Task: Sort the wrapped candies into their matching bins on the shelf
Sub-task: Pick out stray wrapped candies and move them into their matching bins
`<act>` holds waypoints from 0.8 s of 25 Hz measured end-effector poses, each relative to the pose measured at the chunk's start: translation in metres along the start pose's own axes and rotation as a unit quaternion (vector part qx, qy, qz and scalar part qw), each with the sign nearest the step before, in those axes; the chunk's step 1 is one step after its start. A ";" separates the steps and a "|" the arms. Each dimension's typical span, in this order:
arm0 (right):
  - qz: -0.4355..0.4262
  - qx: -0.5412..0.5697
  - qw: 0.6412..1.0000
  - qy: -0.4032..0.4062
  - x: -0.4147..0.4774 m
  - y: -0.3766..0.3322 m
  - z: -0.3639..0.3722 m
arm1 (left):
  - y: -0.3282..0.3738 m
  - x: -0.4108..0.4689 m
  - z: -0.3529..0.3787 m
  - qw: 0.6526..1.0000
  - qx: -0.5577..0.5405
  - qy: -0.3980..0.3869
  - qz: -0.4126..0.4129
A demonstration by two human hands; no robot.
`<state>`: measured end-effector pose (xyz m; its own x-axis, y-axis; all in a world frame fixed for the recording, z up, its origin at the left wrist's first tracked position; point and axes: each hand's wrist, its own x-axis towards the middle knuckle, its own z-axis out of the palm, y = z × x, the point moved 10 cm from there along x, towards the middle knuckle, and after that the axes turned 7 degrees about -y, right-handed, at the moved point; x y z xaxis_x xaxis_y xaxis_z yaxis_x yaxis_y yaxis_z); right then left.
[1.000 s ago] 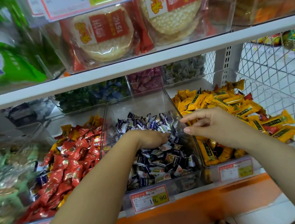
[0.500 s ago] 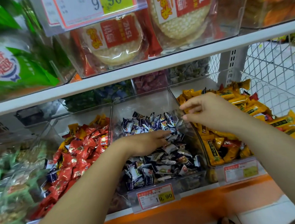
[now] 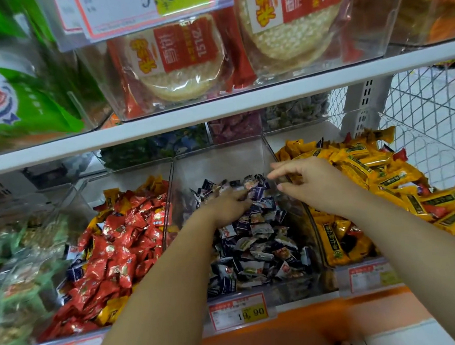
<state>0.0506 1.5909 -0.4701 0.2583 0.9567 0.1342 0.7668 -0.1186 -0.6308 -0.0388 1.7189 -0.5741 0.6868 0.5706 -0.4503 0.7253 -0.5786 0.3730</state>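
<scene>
Red candies lie heaped at the left of the shelf. In the middle bin the left hand rests on the blue candies, its grip laid flat on the pile. Just right of it, the right hand hovers over the wall between that bin and the yellow candies — grip loosely spread, thumb and fingers apart, empty.
</scene>
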 end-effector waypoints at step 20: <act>0.004 -0.012 1.000 0.005 -0.004 -0.002 -0.001 | 0.037 -0.106 -0.032 0.976 -0.141 -0.053 0.156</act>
<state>0.0486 1.5871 -0.4690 0.2699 0.9530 0.1378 0.7793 -0.1322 -0.6125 -0.0828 1.6556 -0.4864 0.8786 0.3197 -0.3547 0.4758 -0.5221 0.7078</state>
